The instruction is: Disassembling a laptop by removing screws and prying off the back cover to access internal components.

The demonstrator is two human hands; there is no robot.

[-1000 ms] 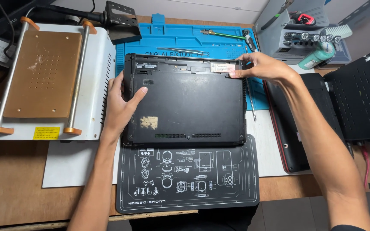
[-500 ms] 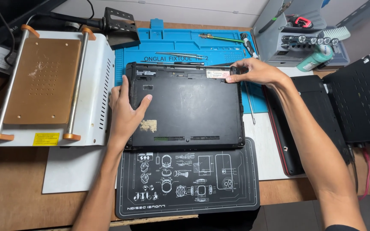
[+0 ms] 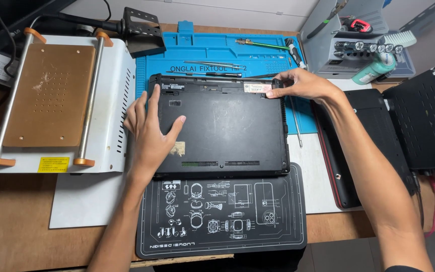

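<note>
Since the earlier frames little has changed on the table [image 3: 16, 236]: the laptop [image 3: 227, 131] lies in the same place, bottom side up, and both hands have stayed on it. The left hand [image 3: 152, 132] has slid a little inward along the left edge, its forefinger now stretched up toward the rear corner. The right hand [image 3: 303, 84] has kept to the far right corner.

From left to right there is one white heating plate machine [image 3: 51, 100] with a copper-coloured top and two steel rails, each with orange end caps. Behind it stands one black tool holder [image 3: 142, 30]. Next comes one blue silicone work mat [image 3: 217, 53], and on it one pair of tweezers [image 3: 212, 64] and one green-handled probe [image 3: 263, 45].

The one black laptop rests partly on that blue mat and partly on one black mat with white line drawings [image 3: 222, 216], which lies nearest the person. The left hand lies flat, palm down, fingers spread on the base; its grip is wide and holds nothing. The right hand pinches the rear edge beside a pale label [image 3: 257, 87], so its grip is narrow and closed on the laptop.

Further right lie one thin screwdriver [image 3: 294, 121], a second dark laptop with a red edge [image 3: 373, 116], one grey tool rack [image 3: 358, 45], one green bottle [image 3: 373, 68] and one black perforated case [image 3: 429, 116].
</note>
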